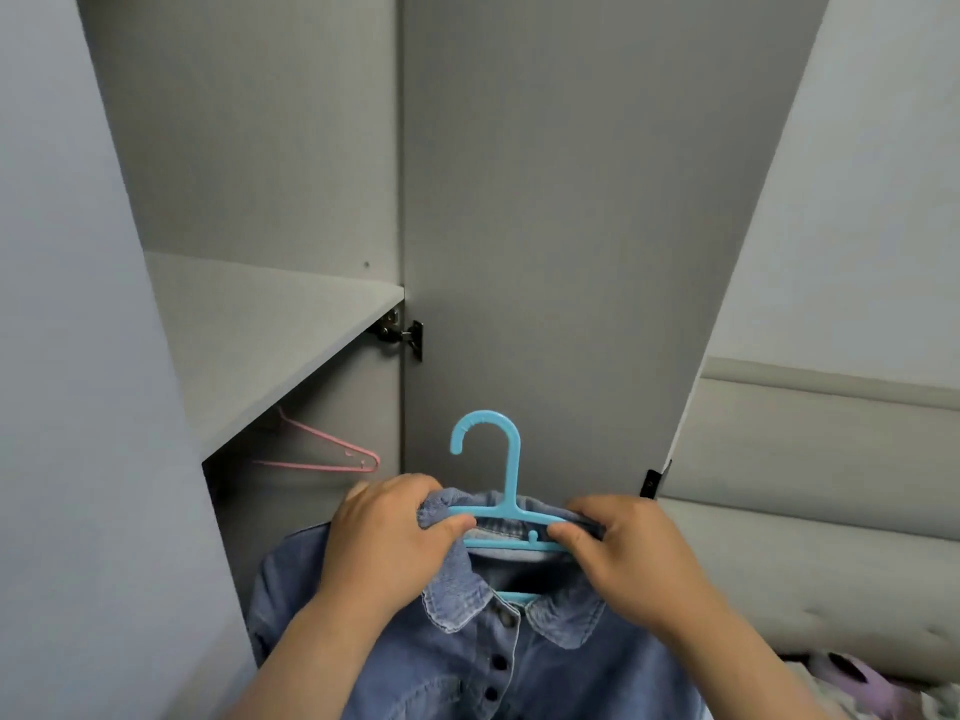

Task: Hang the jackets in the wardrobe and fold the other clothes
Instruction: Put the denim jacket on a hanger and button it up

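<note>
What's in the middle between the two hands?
In the head view, between the left hand and the right hand run the bars of the blue hanger, inside the neck of the denim jacket; its hook sticks up above.

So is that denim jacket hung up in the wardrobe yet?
Not yet. The left hand and right hand grip the denim jacket on the blue hanger outside the wardrobe; its hook catches nothing.

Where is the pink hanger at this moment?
In the head view the pink hanger is left of centre, inside the wardrobe under the shelf, up and to the left of the left hand that grips the denim jacket.
</note>
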Demonstrator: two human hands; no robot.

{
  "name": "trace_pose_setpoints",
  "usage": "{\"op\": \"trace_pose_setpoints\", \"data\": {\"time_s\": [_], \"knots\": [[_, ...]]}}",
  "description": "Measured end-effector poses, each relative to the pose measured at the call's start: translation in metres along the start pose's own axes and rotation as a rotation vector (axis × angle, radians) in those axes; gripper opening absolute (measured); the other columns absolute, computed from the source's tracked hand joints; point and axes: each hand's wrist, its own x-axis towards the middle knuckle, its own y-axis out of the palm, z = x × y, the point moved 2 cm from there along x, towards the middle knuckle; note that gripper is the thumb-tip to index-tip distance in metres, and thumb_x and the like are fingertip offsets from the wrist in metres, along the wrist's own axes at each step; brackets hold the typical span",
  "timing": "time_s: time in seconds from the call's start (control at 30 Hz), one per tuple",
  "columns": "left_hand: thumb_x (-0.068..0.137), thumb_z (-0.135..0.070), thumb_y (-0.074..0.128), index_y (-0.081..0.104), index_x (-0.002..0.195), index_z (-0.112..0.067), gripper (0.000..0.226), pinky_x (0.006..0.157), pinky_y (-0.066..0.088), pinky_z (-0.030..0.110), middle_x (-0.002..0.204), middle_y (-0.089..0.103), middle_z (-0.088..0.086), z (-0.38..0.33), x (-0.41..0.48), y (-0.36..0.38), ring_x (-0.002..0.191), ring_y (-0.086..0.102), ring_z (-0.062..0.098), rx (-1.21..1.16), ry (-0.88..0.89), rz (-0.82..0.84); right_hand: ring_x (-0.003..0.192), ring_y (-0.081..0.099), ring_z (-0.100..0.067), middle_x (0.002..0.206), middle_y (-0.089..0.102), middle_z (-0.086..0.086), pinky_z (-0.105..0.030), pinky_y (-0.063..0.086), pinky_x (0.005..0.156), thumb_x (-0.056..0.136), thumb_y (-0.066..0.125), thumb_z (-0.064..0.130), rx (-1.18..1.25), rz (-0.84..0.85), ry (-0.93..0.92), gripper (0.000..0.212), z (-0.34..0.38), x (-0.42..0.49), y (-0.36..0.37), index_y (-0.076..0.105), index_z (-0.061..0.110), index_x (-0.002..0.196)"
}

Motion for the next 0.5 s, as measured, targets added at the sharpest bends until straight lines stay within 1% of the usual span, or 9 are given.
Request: {"op": "trace_pose_setpoints", "data": {"time_s": [0.07,0.1,0.17,0.23,0.3,0.37,0.43,0.5], "knots": [[0.066,-0.057,0.067,0.046,0.063,-0.037,0.029,0.061,0.027,0.011,0.057,0.042,-0.027,0.014,0.000,0.010,0.058,0.040,-0.004,0.035,-0.009,-0.035,0.067,0.056,-0.012,0.067,0.061,0.008,-0.032,0.045,0.059,0.088,0.054,0.056,-0.005,0.020,-0.046,0.035,-0.007,0.015,0.021,0.062,0.023,0.081],[0.066,-0.058,0.064,0.046,0.064,-0.039,0.026,0.062,0.025,0.010,0.058,0.038,-0.029,0.022,0.000,0.014,0.057,0.039,-0.005,0.056,-0.015,-0.060,0.068,0.056,-0.012,0.067,0.060,0.009,-0.030,0.043,0.059,0.088,0.054,0.056,0.003,0.041,-0.068,0.035,-0.010,0.025,0.032,0.061,0.023,0.082],[0.067,-0.058,0.060,0.052,0.066,-0.037,0.023,0.063,0.023,0.015,0.062,0.036,-0.031,0.037,0.001,0.023,0.062,0.044,0.003,0.082,-0.007,-0.117,0.071,0.057,-0.011,0.067,0.058,0.010,-0.028,0.039,0.058,0.086,0.055,0.057,0.023,0.066,-0.092,0.032,-0.009,0.040,0.048,0.062,0.026,0.084],[0.066,-0.054,0.060,0.057,0.068,-0.031,0.024,0.066,0.022,0.018,0.067,0.041,-0.029,0.059,0.006,0.035,0.070,0.047,0.007,0.101,-0.043,-0.183,0.072,0.058,-0.012,0.069,0.061,0.010,-0.028,0.038,0.058,0.083,0.053,0.058,0.055,0.071,-0.128,0.031,-0.006,0.059,0.068,0.062,0.029,0.084],[0.067,-0.051,0.060,0.060,0.070,-0.025,0.026,0.068,0.024,0.020,0.070,0.049,-0.024,0.077,0.011,0.041,0.073,0.048,0.008,0.118,-0.114,-0.226,0.074,0.060,-0.014,0.073,0.064,0.009,-0.030,0.041,0.059,0.083,0.049,0.060,0.047,0.093,-0.154,0.035,0.000,0.076,0.088,0.062,0.028,0.086],[0.067,-0.046,0.062,0.062,0.071,-0.021,0.026,0.069,0.026,0.021,0.073,0.051,-0.021,0.089,0.011,0.045,0.073,0.049,0.008,0.128,-0.166,-0.245,0.075,0.060,-0.015,0.075,0.065,0.008,-0.031,0.040,0.059,0.085,0.052,0.060,0.036,0.127,-0.160,0.036,0.005,0.089,0.104,0.061,0.026,0.086],[0.065,-0.042,0.066,0.064,0.071,-0.019,0.023,0.068,0.027,0.023,0.072,0.053,-0.018,0.099,0.008,0.048,0.072,0.056,0.016,0.141,-0.242,-0.249,0.079,0.062,-0.015,0.078,0.067,0.008,-0.031,0.041,0.061,0.085,0.055,0.059,0.058,0.172,-0.148,0.032,0.008,0.096,0.118,0.062,0.029,0.090],[0.066,-0.044,0.061,0.066,0.073,-0.017,0.028,0.071,0.031,0.029,0.072,0.062,-0.010,0.104,0.006,0.050,0.070,0.061,0.026,0.172,-0.299,-0.241,0.084,0.063,-0.014,0.083,0.069,0.010,-0.030,0.044,0.065,0.083,0.056,0.059,0.089,0.215,-0.137,0.029,0.011,0.099,0.125,0.064,0.035,0.097]]}}
